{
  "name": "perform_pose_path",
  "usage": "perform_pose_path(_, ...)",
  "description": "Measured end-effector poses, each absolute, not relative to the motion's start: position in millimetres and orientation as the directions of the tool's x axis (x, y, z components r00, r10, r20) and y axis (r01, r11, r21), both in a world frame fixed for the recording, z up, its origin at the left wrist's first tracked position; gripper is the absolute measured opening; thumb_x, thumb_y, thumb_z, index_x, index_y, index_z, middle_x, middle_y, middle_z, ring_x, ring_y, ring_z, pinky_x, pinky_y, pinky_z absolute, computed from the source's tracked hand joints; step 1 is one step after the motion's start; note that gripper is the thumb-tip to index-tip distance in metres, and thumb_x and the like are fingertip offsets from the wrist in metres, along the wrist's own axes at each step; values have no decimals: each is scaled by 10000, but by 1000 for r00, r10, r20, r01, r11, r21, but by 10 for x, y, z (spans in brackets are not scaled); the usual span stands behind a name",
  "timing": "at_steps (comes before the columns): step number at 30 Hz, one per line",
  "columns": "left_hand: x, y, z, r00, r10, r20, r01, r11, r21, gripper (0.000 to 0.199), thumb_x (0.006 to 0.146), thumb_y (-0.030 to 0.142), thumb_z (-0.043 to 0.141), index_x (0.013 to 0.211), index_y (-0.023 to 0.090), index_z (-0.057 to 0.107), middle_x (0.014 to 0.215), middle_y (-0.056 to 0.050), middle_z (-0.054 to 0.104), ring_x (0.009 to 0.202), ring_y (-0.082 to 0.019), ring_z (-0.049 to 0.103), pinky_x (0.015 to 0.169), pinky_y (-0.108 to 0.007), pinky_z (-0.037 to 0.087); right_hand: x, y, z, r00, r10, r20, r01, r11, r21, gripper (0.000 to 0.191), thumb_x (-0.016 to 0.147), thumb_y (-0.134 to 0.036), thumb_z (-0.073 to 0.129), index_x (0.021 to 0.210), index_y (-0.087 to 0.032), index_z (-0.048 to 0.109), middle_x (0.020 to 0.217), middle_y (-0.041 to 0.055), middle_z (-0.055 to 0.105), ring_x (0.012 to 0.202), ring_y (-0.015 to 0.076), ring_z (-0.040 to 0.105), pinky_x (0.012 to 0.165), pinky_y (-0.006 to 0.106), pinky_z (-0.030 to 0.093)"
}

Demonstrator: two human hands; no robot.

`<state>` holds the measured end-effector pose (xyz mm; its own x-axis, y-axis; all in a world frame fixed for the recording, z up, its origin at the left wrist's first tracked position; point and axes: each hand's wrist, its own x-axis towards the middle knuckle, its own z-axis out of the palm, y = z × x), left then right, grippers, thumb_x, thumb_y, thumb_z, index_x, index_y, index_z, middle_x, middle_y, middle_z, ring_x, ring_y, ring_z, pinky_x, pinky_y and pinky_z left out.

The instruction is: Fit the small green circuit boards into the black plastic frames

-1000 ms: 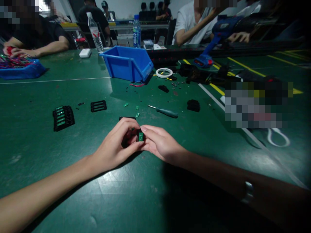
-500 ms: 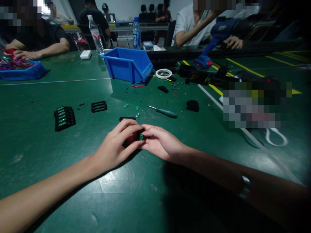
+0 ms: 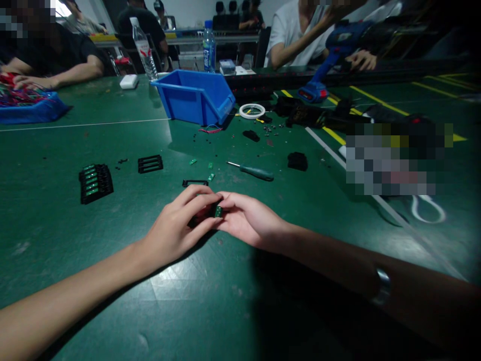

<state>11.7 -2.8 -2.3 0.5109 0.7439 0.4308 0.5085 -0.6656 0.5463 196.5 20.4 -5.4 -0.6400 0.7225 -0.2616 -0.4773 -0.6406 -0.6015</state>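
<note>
My left hand and my right hand meet at the middle of the table, fingers closed around a small green circuit board. A dark part seems to sit with the board, mostly covered by my fingers. Just beyond my left fingers lies a black frame. Several loose green boards are scattered behind it. Off to the left are a slotted black frame and a row of black holders with green boards. A screwdriver with a green handle lies beyond my right hand.
Farther back stand a blue bin, a white tape ring and small screws. A black block lies right of the screwdriver. A blue power drill stands at the back right. Other people sit across the green table.
The view has shifted slightly, so the table items appear a little to the left. Both hands keep the same hold on the small board.
</note>
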Motion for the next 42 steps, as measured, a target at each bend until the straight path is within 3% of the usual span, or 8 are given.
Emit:
perform_pose_path(10, 121, -35, -12, 555, 731, 397, 484, -672, 561, 418, 980, 198, 619, 1390, 224, 540, 1296, -118, 582, 1165, -214, 604, 955, -340, 527, 1930, 189, -32, -644, 713, -279, -480, -660, -579, 154, 712, -112, 482, 808, -172, 587, 802, 22, 625, 779, 159, 605, 854, 329, 494)
perform_pose_path(17, 123, 11, -14, 544, 750, 376, 470, -644, 604, 386, 967, 243, 649, 1345, 211, 579, 1209, -104, 640, 1092, -213, 619, 908, -335, 522, 1914, 186, -57, -632, 732, -254, -486, -629, -606, 192, 719, -107, 462, 852, -185, 577, 820, 29, 613, 855, 193, 614, 896, 362, 500)
perform_pose_path(29, 139, 38, 1, 448, 836, 316, 541, -535, 649, 352, 940, 321, 691, 1265, 212, 612, 1006, -38, 683, 867, -163, 629, 754, -273, 479, 1932, 225, -137, -660, 722, -207, -491, -624, -608, 85, 804, -164, 547, 861, -163, 611, 834, 73, 687, 896, 210, 661, 950, 391, 494)
perform_pose_path(39, 144, 37, -1, 447, 833, 325, 539, -541, 646, 348, 931, 314, 700, 1251, 214, 608, 1049, -49, 683, 901, -174, 634, 775, -287, 487, 1962, 230, -95, -687, 702, -188, -488, -638, -596, 140, 787, -144, 535, 893, -154, 627, 827, 61, 689, 853, 201, 661, 941, 374, 493)
perform_pose_path(42, 149, 25, 13, 460, 804, 376, 502, -585, 637, 360, 926, 266, 701, 1265, 201, 596, 1150, -76, 655, 1016, -196, 627, 860, -314, 499, 1956, 228, -118, -676, 714, -182, -493, -622, -608, 164, 800, -126, 545, 937, -159, 630, 858, 45, 687, 863, 184, 655, 899, 343, 496)
